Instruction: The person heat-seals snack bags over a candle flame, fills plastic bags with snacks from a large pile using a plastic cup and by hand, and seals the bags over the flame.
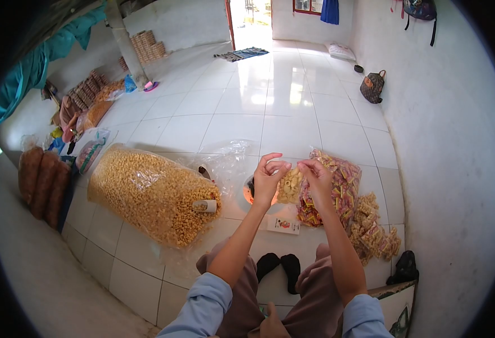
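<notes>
Between my two hands hangs a small clear bag of snack pieces, its top edge pinched at both corners. My left hand grips the left corner with thumb and fingers together, and my right hand pinches the right one. Behind my left hand, a round orange-and-dark object is partly hidden. A large clear sack of snack pieces lies open at left, a white scoop resting in its mouth. Beside my right hand is a bag of red and yellow packets. Below sits a white printed box.
Filled small bags are heaped on the tiles at right, near a black bag. Tall brown-filled sacks stand along the left wall. Another person sits at far left by stacked packages. A patterned backpack leans against the right wall.
</notes>
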Tool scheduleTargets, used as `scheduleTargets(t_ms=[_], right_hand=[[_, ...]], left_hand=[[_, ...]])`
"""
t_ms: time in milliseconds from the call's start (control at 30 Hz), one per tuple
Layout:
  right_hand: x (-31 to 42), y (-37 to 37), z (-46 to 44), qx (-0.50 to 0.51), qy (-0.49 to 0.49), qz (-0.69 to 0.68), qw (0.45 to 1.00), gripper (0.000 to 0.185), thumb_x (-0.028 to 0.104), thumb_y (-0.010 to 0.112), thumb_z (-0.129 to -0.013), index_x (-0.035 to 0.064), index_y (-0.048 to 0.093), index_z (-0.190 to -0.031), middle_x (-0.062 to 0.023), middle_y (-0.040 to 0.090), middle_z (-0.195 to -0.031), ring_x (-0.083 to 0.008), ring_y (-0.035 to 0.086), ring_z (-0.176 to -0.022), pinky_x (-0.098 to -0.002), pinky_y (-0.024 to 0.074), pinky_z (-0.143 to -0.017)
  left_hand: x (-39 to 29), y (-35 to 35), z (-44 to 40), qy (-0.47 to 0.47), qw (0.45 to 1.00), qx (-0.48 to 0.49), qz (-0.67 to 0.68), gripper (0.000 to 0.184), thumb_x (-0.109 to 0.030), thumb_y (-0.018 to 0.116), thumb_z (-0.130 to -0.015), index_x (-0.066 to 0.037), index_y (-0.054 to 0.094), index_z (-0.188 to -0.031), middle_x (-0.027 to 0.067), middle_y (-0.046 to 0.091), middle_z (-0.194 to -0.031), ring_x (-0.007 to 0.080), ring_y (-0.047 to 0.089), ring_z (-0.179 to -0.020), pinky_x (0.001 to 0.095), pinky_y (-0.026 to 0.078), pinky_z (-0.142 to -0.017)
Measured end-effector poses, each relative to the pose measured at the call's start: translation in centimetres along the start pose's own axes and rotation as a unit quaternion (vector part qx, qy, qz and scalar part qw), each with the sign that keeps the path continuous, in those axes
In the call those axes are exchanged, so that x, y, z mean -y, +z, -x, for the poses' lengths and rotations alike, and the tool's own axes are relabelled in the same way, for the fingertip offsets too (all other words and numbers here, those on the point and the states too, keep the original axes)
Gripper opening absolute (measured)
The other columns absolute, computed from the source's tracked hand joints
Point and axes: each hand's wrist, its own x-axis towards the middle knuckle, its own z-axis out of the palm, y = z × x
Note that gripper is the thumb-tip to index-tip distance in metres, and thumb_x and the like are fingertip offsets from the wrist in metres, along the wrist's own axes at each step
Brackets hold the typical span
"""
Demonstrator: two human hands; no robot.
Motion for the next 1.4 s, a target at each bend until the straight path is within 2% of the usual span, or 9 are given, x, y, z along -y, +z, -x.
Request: scheduleTargets(t_ms=[567, 667, 733, 833, 967, 1100, 1167, 1333, 1400], right_hand=[[-0.7, -0.6, -0.4, -0.016, -0.034, -0.045, 0.998, 0.011, 0.005, 0.06, -0.081, -0.0006, 0.056, -0.089, -0.0043, 0.058, -0.087, -0.0089, 0.054, -0.081, -0.0216, 0.0433, -0.074], [-0.1, 0.4, -0.1, -0.09, -0.073, 0.009, 0.993, 0.013, 0.006, 0.061, -0.079, -0.0004, 0.054, -0.089, -0.0052, 0.056, -0.085, -0.0122, 0.054, -0.079, -0.0247, 0.0438, -0.072], [0.0, 0.9, 0.4, -0.157, -0.22, 0.24, 0.932, 0.017, 0.006, 0.063, -0.075, 0.0006, 0.052, -0.088, -0.0073, 0.053, -0.084, -0.0181, 0.054, -0.08, -0.0298, 0.044, -0.069], [-1.4, 1.5, 0.4, 0.007, -0.202, 0.26, 0.944, 0.022, 0.006, 0.064, -0.072, 0.0017, 0.049, -0.087, -0.0101, 0.051, -0.085, -0.0242, 0.052, -0.082, -0.0346, 0.0434, -0.068], [-2.2, 2.0, 0.7, 0.003, -0.236, 0.277, 0.931, 0.021, 0.002, 0.062, -0.073, 0.0031, 0.049, -0.089, -0.0125, 0.052, -0.086, -0.0284, 0.053, -0.083, -0.0362, 0.044, -0.067], [-2.5, 2.5, 0.9, -0.019, -0.182, 0.273, 0.944, 0.014, 0.0, 0.059, -0.075, 0.0027, 0.052, -0.087, -0.012, 0.056, -0.082, -0.0257, 0.057, -0.078, -0.033, 0.0458, -0.065], [-2.6, 2.5, 0.6, -0.039, -0.12, 0.171, 0.977, 0.01, -0.003, 0.059, -0.076, -0.0003, 0.054, -0.084, -0.0083, 0.06, -0.075, -0.0154, 0.06, -0.071, -0.0257, 0.0472, -0.066], [-3.0, 1.3, -0.2, -0.058, -0.087, 0.084, 0.991, 0.006, -0.001, 0.059, -0.079, -0.0007, 0.055, -0.083, -0.0054, 0.061, -0.076, -0.0094, 0.059, -0.072, -0.0215, 0.0467, -0.067], [-2.5, 0.8, -0.4, -0.048, -0.08, 0.031, 0.995, 0.008, 0.0, 0.06, -0.078, -0.0001, 0.056, -0.085, -0.0055, 0.062, -0.077, -0.0095, 0.059, -0.072, -0.0215, 0.047, -0.067]], left_hand=[[-0.1, -0.2, -0.1, 0.012, 1.0, -0.006, 0.013, 0.009, -0.011, 0.061, -0.082, -0.004, 0.055, -0.084, -0.0002, 0.056, -0.073, 0.0042, 0.049, -0.065, 0.0181, 0.04, -0.059], [0.0, -0.5, -0.1, -0.057, 0.998, 0.008, 0.025, 0.012, -0.009, 0.064, -0.078, -0.003, 0.054, -0.081, 0.0003, 0.057, -0.07, 0.0042, 0.052, -0.071, 0.018, 0.042, -0.067], [0.9, -0.5, -0.1, -0.023, 0.999, -0.048, 0.002, 0.015, -0.011, 0.065, -0.079, -0.003, 0.052, -0.076, 0.0015, 0.057, -0.07, 0.0042, 0.052, -0.066, 0.0184, 0.043, -0.063], [1.6, -0.1, 0.1, 0.005, 0.995, -0.083, -0.052, 0.013, -0.012, 0.062, -0.081, -0.005, 0.051, -0.078, 0.0009, 0.056, -0.069, 0.0042, 0.051, -0.062, 0.0191, 0.042, -0.056], [1.7, 0.0, 0.4, 0.0, 0.991, -0.081, -0.107, 0.014, -0.012, 0.063, -0.08, -0.004, 0.051, -0.076, 0.0014, 0.055, -0.067, 0.0051, 0.053, -0.061, 0.0187, 0.043, -0.056], [1.8, 0.6, 0.8, 0.019, 0.974, -0.084, -0.212, 0.016, -0.012, 0.065, -0.077, -0.004, 0.053, -0.069, -0.0004, 0.052, -0.064, 0.0065, 0.048, -0.064, 0.0226, 0.041, -0.059], [1.1, 1.0, 1.0, 0.027, 0.961, -0.1, -0.257, 0.017, -0.012, 0.066, -0.076, -0.004, 0.053, -0.067, -0.0005, 0.052, -0.066, 0.0073, 0.046, -0.066, 0.0241, 0.041, -0.06], [-0.7, 1.3, 1.4, 0.219, 0.878, -0.096, -0.415, 0.02, -0.022, 0.07, -0.073, -0.006, 0.06, -0.076, 0.0045, 0.051, -0.085, 0.0154, 0.044, -0.088, 0.0303, 0.038, -0.075], [-0.3, 0.9, 0.7, 0.184, 0.931, -0.113, -0.294, 0.02, -0.021, 0.069, -0.075, -0.004, 0.059, -0.082, 0.0051, 0.051, -0.09, 0.0147, 0.045, -0.091, 0.0295, 0.039, -0.076]])
